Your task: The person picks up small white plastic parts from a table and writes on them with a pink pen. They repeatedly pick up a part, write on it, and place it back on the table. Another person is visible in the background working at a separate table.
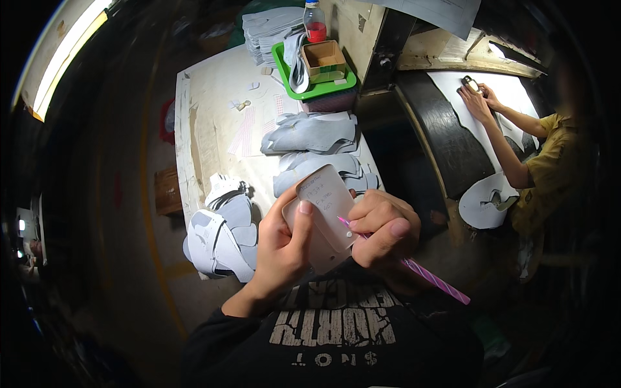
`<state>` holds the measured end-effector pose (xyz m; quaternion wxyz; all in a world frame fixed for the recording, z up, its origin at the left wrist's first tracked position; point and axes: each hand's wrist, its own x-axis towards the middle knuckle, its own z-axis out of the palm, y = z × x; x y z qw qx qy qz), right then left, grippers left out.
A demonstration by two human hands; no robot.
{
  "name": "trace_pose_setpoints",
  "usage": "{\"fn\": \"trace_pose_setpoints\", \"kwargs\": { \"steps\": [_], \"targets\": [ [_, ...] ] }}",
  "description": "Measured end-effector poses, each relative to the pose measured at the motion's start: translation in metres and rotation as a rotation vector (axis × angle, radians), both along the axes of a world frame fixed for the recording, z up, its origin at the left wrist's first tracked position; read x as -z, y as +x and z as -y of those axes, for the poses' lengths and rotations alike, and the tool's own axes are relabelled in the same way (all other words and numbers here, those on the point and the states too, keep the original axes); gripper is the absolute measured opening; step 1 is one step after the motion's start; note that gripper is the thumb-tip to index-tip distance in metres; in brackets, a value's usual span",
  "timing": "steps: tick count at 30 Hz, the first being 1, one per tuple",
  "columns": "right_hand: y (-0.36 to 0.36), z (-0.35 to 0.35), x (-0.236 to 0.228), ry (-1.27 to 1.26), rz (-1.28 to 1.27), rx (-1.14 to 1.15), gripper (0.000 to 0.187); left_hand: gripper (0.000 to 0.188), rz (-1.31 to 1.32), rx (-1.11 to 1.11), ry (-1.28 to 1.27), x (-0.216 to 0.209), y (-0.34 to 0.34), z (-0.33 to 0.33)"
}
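Note:
My left hand [279, 244] is closed round a small stack of white cards [328, 208], its thumb pressed on the front. Faint handwriting runs across the upper part of the top card, and a small round spot shows near its lower corner. In my right hand [390, 227] is a slim pen [440, 282] with pink and purple stripes. Its pink tip lies at the card's right side; whether it touches the surface I cannot tell. Both hands are over the near edge of the white table [217, 116], close to my body.
Grey-white cut pieces lie in piles [310, 132] beyond my hands and in another heap [223, 239] at left. A green tray [301, 94] holds a cardboard box [323, 61]; a bottle [315, 22] stands behind. At right, another person [540, 161] works at a black-topped table [446, 139].

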<state>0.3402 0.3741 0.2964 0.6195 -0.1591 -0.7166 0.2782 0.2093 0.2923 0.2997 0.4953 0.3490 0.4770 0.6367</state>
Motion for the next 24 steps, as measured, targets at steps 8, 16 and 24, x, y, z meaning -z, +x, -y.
{"fn": "trace_pose_setpoints", "kwargs": {
  "steps": [8, 16, 24],
  "targets": [
    [-0.002, 0.001, 0.005, 0.099, 0.093, -0.082, 0.039, 0.042, -0.031, -0.001, 0.008, 0.005, -0.002, 0.005],
    [-0.007, 0.010, 0.006, 0.138, 0.057, -0.043, 0.038, 0.040, -0.028, 0.032, 0.001, 0.005, -0.007, 0.016],
    [-0.006, 0.020, 0.011, 0.073, 0.018, -0.059, 0.040, 0.040, -0.024, 0.014, 0.043, 0.009, -0.008, 0.024]
  ]
}}
